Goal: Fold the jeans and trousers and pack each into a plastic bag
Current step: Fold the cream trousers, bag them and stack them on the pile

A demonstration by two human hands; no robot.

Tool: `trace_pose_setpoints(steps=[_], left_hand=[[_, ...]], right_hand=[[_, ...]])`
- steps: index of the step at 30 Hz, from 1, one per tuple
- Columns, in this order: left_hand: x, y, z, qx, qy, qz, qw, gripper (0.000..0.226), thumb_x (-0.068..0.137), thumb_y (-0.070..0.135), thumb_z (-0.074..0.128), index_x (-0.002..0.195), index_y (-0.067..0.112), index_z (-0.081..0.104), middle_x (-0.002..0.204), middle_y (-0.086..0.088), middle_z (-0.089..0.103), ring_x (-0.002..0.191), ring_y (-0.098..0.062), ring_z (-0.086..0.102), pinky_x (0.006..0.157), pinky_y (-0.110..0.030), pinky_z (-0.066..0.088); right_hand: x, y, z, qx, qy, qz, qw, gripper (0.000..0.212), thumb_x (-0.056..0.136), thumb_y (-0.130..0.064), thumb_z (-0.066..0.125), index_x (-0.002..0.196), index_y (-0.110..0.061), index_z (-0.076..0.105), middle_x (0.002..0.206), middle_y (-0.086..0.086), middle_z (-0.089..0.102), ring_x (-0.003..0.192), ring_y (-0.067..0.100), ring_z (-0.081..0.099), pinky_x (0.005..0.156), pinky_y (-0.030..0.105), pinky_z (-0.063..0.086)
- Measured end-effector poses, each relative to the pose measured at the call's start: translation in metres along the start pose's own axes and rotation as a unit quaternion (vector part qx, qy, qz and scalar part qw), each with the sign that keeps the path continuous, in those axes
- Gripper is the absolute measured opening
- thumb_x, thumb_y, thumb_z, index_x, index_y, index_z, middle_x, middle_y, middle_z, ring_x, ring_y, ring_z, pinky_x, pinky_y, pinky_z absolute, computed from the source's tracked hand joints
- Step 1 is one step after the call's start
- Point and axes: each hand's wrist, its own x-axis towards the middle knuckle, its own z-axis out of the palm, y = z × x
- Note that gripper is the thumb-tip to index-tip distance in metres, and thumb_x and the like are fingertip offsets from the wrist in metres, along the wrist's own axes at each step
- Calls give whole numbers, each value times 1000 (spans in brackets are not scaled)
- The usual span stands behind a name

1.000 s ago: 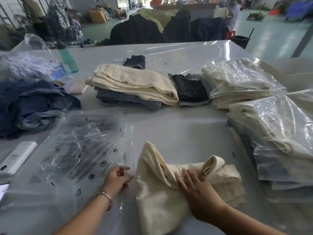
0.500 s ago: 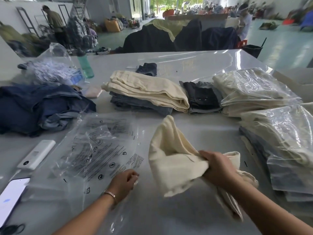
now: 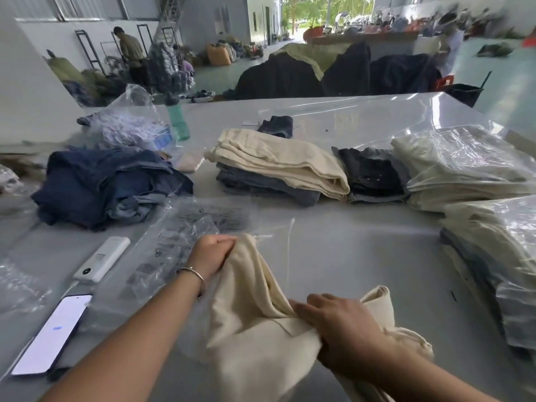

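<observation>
where both hands (image 3: 213, 253) grip trousers (image 3: 255, 323), bag (image 3: 179, 242) perhaps pinched

Garment packing hall in a warehouse

A big grey table (image 3: 362, 256) carries folded trousers (image 3: 278, 161), a jeans heap (image 3: 101, 184) and bagged pairs (image 3: 464, 166); behind it, clothes piles (image 3: 319, 74), a rack (image 3: 84, 50), a worker (image 3: 130, 50) and an open doorway (image 3: 307, 15).

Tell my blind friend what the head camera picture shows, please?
Two hands work cream trousers into a clear plastic bag on a grey table: the left hand grips bag and cloth, the right hand grips the trousers. Folded and bagged clothes lie behind.
</observation>
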Motion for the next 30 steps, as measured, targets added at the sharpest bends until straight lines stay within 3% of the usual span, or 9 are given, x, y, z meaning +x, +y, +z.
trace_pose_setpoints(steps=[6, 8, 10, 13, 18, 23, 25, 28, 30], left_hand=[[-25, 20, 9, 224, -33, 216, 950, 20, 86, 29, 69, 103, 21, 75, 92, 7, 74, 82, 1, 66, 77, -21, 55], [-41, 23, 21, 269, -107, 257, 922, 22, 87, 32, 67, 108, 30, 72, 72, 18, 69, 62, 4, 57, 63, -22, 53], [-56, 25, 35, 311, -164, 321, 880, 30, 87, 29, 62, 117, 33, 67, 60, 25, 55, 56, 6, 48, 55, -6, 37], [-62, 28, 39, 330, -145, 400, 843, 40, 84, 18, 57, 122, 27, 64, 71, 23, 47, 66, 10, 46, 63, -1, 34], [-41, 39, 24, 420, 15, 307, 854, 29, 93, 17, 51, 118, 17, 65, 109, -1, 61, 88, -19, 59, 77, -29, 49], [-78, 49, 58, 326, -99, 376, 862, 15, 89, 25, 56, 89, 20, 70, 76, 7, 63, 64, -2, 50, 58, -19, 40], [-81, 60, 72, 306, -82, 400, 860, 16, 89, 25, 56, 93, 21, 71, 79, 7, 66, 66, -1, 51, 62, -15, 45], [-62, 81, 87, 383, -20, 370, 846, 23, 94, 26, 52, 100, 16, 71, 93, -4, 69, 82, -20, 62, 74, -32, 52], [-56, 89, 100, 419, -61, 337, 841, 25, 94, 30, 53, 90, 14, 72, 89, -8, 69, 83, -27, 62, 75, -36, 51]], right_hand=[[20, 2, -4, -16, -13, 116, 993, 46, 80, -39, 51, 125, -31, 44, 108, -1, 58, 102, 27, 58, 77, 35, 44], [30, 4, -6, -21, 8, 165, 986, 40, 82, -40, 53, 118, -25, 47, 108, 0, 60, 102, 28, 60, 75, 34, 43], [38, 4, -8, -28, 29, 212, 977, 34, 83, -38, 54, 112, -21, 48, 107, 0, 62, 99, 28, 62, 68, 32, 38], [47, 4, -13, -19, 51, 266, 962, 23, 83, -32, 52, 102, -19, 49, 103, 2, 66, 94, 29, 64, 64, 30, 33], [55, 24, -27, 35, 43, 350, 935, 26, 81, -30, 47, 97, -15, 60, 106, 9, 67, 98, 33, 63, 66, 29, 35], [58, 30, -35, 54, 42, 382, 921, 23, 84, -28, 44, 93, -17, 62, 101, 7, 68, 90, 30, 63, 64, 29, 35], [59, 22, -31, 47, 38, 384, 921, 17, 84, -27, 47, 89, -19, 61, 96, 4, 68, 86, 26, 64, 63, 28, 35], [54, 2, -26, 49, 41, 364, 929, 17, 84, -28, 51, 95, -19, 60, 97, 3, 68, 87, 26, 64, 62, 28, 35], [58, -5, -17, 54, 30, 354, 933, 21, 86, -29, 51, 99, -16, 62, 100, 5, 68, 95, 25, 65, 64, 27, 35]])
